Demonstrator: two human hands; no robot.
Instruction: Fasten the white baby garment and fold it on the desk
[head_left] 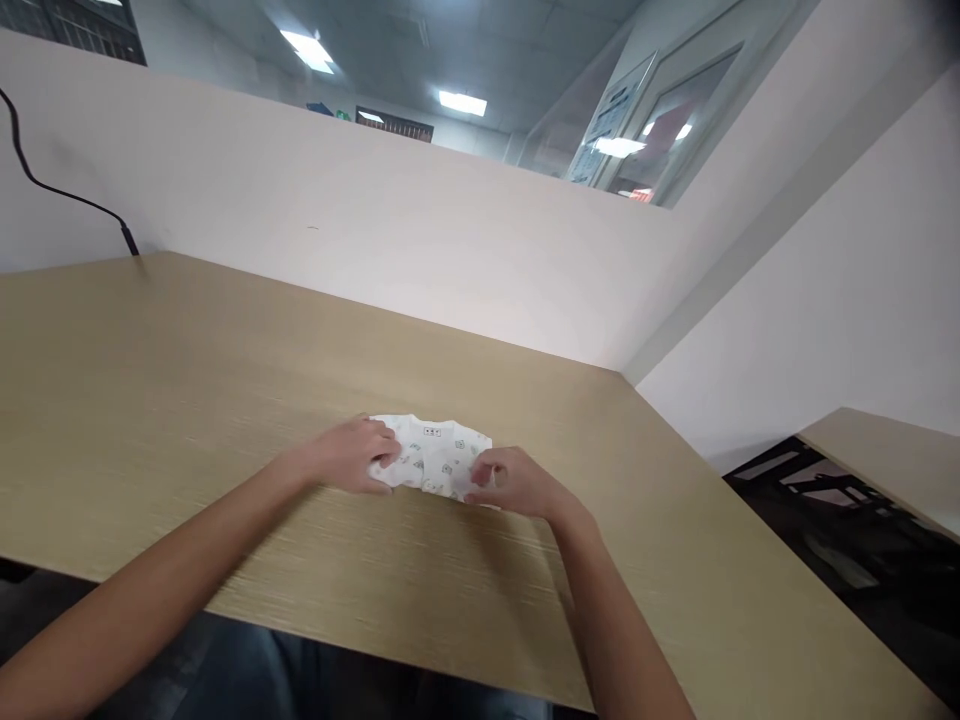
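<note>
A small white baby shirt with a scattered grey-green print lies folded into a wide strip on the wooden table. Its neckline and a small printed label face the far side. My left hand covers the left end, fingers curled over the cloth and thumb at the near edge. At the right end, my right hand grips the cloth with thumb and fingers bent toward each other. Some of the cloth under both hands is hidden.
The table runs back to a white partition with glass above. A black cable hangs at the far left. Beyond the table's right edge stand a dark metal frame and another wooden surface.
</note>
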